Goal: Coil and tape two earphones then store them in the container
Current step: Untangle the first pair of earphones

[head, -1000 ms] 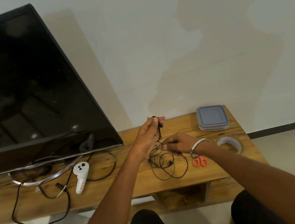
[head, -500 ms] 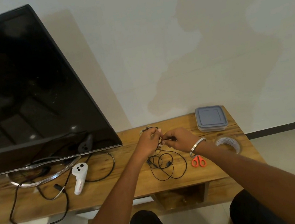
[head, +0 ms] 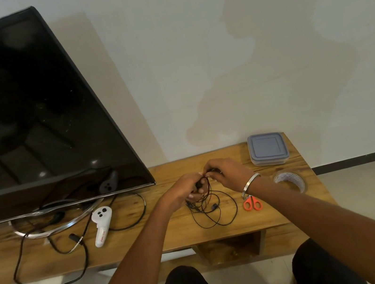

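We see both hands over the wooden table [head: 280, 215]: left hand [head: 185, 193] & right hand [head: 228, 172] pinch the black earphone cable [head: 213, 208], loops trailing below. Red writing on white controller [head: 100, 222] unreadable. Container [head: 267, 149] lidded, contents hidden.

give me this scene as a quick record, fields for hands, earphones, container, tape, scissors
left hand: gripping black earphone cable
right hand: pinching the same cable, close to left hand
earphones: black, loose loops trailing on wooden table
container: grey lid on, far right of table
tape: clear roll, right edge, untouched
scissors: orange handles, beside right wrist
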A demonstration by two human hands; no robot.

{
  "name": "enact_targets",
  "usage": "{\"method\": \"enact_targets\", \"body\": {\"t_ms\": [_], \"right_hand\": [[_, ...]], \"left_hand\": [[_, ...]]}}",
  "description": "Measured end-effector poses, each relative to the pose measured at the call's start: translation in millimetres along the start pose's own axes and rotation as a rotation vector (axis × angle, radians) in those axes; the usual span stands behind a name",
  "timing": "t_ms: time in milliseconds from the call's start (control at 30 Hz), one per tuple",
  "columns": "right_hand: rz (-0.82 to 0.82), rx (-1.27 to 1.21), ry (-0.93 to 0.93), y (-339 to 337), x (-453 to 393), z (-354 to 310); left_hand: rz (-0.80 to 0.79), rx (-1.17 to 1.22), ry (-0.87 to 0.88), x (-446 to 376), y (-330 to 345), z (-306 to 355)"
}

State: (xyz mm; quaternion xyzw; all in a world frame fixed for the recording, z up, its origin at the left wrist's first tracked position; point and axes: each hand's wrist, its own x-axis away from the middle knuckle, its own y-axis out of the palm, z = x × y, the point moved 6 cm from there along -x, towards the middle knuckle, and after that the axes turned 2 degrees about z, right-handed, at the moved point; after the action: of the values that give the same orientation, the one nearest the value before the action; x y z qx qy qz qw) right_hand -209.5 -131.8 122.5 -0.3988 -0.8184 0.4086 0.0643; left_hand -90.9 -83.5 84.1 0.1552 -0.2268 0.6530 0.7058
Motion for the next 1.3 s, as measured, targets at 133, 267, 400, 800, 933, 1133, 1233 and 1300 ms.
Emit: {"method": "enact_targets", "body": {"t_ms": [133, 267, 400, 800, 933, 1133, 1233, 1300], "right_hand": [[0.028, -0.078, -0.007, -0.4, 4.4, -3.7], [0.064, -0.079, -0.113, -2.7, 2.5, -11.3], [-0.001, -0.285, 0.023, 3.6, 3.9, -4.7], [-0.077, -0.779, 0.429, 27.2, 9.7, 11.2], [-0.034, -0.779, 0.449, 25.9, 11.5, 17.3], [0.014, -0.786, 0.490, 23.7, 14.4, 18.3], [0.035, -0.776, 0.488, 23.4, 13.6, 19.5], [0.046, -0.767, 0.483, 22.6, 13.6, 19.0]], "left_hand": [[-0.089, 0.146, -0.102, 2.2, 4.9, -2.1], [-0.154, 0.233, -0.140, 5.7, 5.5, -6.1], [-0.223, 0.288, -0.150, 10.8, 9.5, -4.8], [-0.151, 0.187, -0.080, 11.4, 9.1, 2.5], [-0.091, 0.119, -0.047, 8.7, 8.2, 4.2], [-0.024, 0.069, -0.035, 6.8, 5.9, 6.1], [-0.026, 0.053, -0.022, 5.7, 5.1, 5.9], [-0.011, 0.052, -0.021, 4.6, 3.8, 5.1]]}}
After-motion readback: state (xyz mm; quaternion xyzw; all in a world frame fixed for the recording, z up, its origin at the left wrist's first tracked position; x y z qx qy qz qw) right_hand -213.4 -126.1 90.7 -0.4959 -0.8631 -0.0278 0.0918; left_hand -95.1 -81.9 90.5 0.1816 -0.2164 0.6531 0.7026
